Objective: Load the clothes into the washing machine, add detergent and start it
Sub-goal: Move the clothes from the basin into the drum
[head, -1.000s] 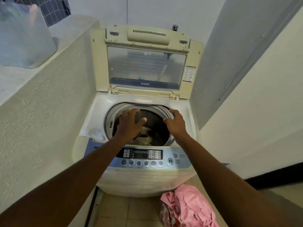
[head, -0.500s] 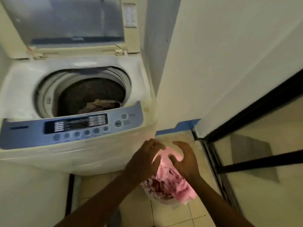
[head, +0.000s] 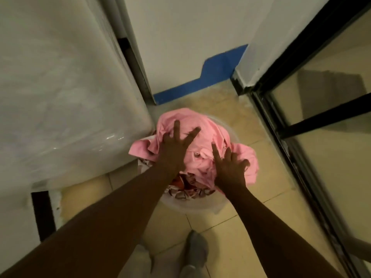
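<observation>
Both hands press onto the pink cloth heaped in the basket on the floor beside the washer. Left hand and right hand have fingers spread, not yet gripping, likely to gather a wide bundle.

Clothes in a tub on the floor; washing machine left.

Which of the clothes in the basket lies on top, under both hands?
The pink garment lies on top, and the left hand and right hand rest spread on it. The red-and-white patterned cloth lies lower, showing only at the near rim of the basket.
</observation>
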